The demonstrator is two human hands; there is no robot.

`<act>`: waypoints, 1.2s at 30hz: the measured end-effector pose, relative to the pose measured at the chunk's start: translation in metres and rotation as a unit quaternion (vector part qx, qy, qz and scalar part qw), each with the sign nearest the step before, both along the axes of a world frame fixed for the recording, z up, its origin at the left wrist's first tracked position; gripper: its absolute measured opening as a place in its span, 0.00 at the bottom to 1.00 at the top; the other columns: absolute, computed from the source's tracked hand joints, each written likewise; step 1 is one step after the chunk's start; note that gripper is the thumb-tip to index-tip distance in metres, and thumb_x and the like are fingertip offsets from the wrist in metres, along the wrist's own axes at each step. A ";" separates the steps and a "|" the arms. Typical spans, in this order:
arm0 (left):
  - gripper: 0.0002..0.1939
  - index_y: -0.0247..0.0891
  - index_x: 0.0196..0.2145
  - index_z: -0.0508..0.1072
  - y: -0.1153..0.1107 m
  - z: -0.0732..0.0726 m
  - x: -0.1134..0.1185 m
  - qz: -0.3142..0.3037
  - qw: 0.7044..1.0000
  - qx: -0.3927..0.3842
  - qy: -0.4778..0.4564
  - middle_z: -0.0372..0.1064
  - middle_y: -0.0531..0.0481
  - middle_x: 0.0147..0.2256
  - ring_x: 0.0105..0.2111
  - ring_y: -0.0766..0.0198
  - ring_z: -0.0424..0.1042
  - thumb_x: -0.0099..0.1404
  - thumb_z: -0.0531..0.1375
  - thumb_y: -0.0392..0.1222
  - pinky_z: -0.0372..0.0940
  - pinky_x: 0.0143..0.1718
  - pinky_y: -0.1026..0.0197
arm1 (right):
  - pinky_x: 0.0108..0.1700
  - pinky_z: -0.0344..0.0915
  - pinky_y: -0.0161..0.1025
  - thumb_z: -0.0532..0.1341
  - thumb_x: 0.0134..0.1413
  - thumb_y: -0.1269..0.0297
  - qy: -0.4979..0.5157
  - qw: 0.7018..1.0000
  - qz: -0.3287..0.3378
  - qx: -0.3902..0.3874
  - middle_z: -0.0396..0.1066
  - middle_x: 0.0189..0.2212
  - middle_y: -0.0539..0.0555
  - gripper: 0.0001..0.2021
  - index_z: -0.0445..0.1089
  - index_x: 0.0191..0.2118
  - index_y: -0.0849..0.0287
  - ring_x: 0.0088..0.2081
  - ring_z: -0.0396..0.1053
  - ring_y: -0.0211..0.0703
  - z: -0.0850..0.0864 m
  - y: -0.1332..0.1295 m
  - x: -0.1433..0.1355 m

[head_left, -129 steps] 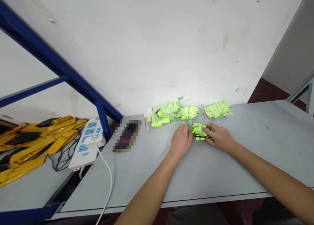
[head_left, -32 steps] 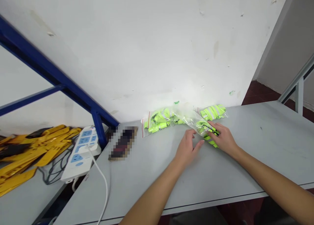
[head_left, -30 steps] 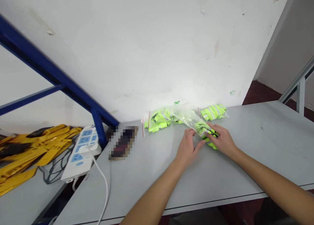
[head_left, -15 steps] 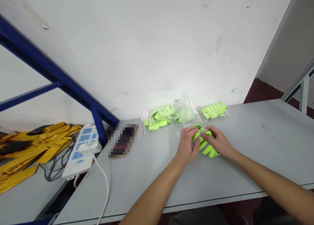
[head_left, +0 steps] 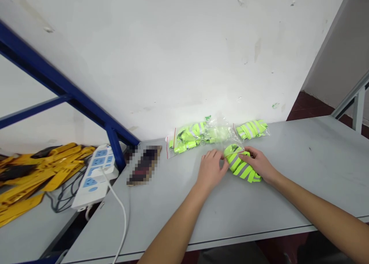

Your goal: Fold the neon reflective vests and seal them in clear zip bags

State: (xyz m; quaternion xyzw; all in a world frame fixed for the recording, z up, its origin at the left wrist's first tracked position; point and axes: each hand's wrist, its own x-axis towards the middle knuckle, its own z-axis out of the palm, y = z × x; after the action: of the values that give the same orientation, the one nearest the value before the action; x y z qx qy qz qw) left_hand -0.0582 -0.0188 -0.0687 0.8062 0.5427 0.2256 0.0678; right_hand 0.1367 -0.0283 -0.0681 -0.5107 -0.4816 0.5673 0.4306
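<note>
On the grey table lies a folded bundle of neon-yellow reflective straps [head_left: 245, 170] with grey stripes. Its far end is inside the mouth of a clear zip bag [head_left: 221, 127], whose red-lined edge crosses the straps. My right hand [head_left: 259, 165] grips the bundle from the right, thumb on top. At the left end, my left hand [head_left: 211, 167] has its thumb and fingers closed at the bag's edge, next to the straps. The rest of the bag extends away toward the wall.
Bagged strap bundles lie by the wall, a left group [head_left: 188, 137] and one bundle at right [head_left: 252, 129]. Further left are a blurred-out flat item [head_left: 145, 166], a white power strip [head_left: 96, 177] with a cable, yellow straps [head_left: 49, 168] and a blue frame [head_left: 86, 106].
The bag's mouth has come down over the far end of the straps. My left hand has shifted left off the top of the bundle; my right hand stays at its right side.
</note>
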 end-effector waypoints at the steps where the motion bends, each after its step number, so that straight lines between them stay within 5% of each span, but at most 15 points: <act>1: 0.06 0.41 0.32 0.66 0.000 0.000 -0.001 -0.002 1.000 0.002 0.018 0.67 0.50 0.34 0.39 0.58 0.66 0.65 0.52 0.40 0.57 0.38 0.56 | 0.36 0.66 0.39 0.64 0.49 0.52 0.000 1.000 -0.003 -0.001 0.73 0.35 0.50 0.16 0.71 0.42 0.54 0.35 0.70 0.43 0.000 0.000 0.000; 13: 0.10 0.40 0.24 0.65 -0.005 -0.003 0.014 -0.077 0.990 0.100 0.060 0.66 0.50 0.26 0.31 0.59 0.64 0.63 0.52 0.34 0.50 0.32 0.55 | 0.35 0.65 0.39 0.62 0.50 0.51 -0.031 0.995 -0.083 0.047 0.71 0.31 0.50 0.15 0.69 0.39 0.56 0.34 0.69 0.44 0.000 0.000 -0.002; 22: 0.09 0.39 0.24 0.64 -0.012 -0.010 0.026 -0.149 0.979 0.120 0.064 0.66 0.50 0.26 0.31 0.60 0.64 0.62 0.54 0.35 0.51 0.32 0.55 | 0.38 0.66 0.43 0.64 0.47 0.49 -0.047 0.981 -0.181 0.041 0.69 0.36 0.52 0.24 0.60 0.46 0.55 0.37 0.67 0.46 -0.017 0.005 -0.005; 32: 0.09 0.40 0.21 0.59 -0.007 -0.009 0.022 -0.144 0.989 0.007 -0.019 0.63 0.52 0.24 0.30 0.62 0.63 0.57 0.54 0.33 0.55 0.34 0.57 | 0.42 0.67 0.41 0.59 0.53 0.50 -0.075 0.994 -0.065 -0.047 0.68 0.41 0.54 0.21 0.59 0.48 0.54 0.43 0.69 0.47 0.001 0.000 -0.003; 36: 0.09 0.40 0.21 0.57 -0.003 -0.007 0.018 -0.118 0.992 0.014 -0.028 0.61 0.53 0.24 0.30 0.62 0.62 0.56 0.53 0.32 0.55 0.33 0.57 | 0.48 0.66 0.43 0.61 0.53 0.53 0.006 0.995 0.086 -0.048 0.64 0.51 0.55 0.33 0.48 0.61 0.49 0.51 0.66 0.46 0.005 -0.002 0.013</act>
State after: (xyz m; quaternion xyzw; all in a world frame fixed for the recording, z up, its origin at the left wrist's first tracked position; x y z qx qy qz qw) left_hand -0.0404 -0.0218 -0.0758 0.8591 0.4381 0.2459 0.0980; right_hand 0.1493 -0.0302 -0.0629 -0.4841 -0.4929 0.6281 0.3580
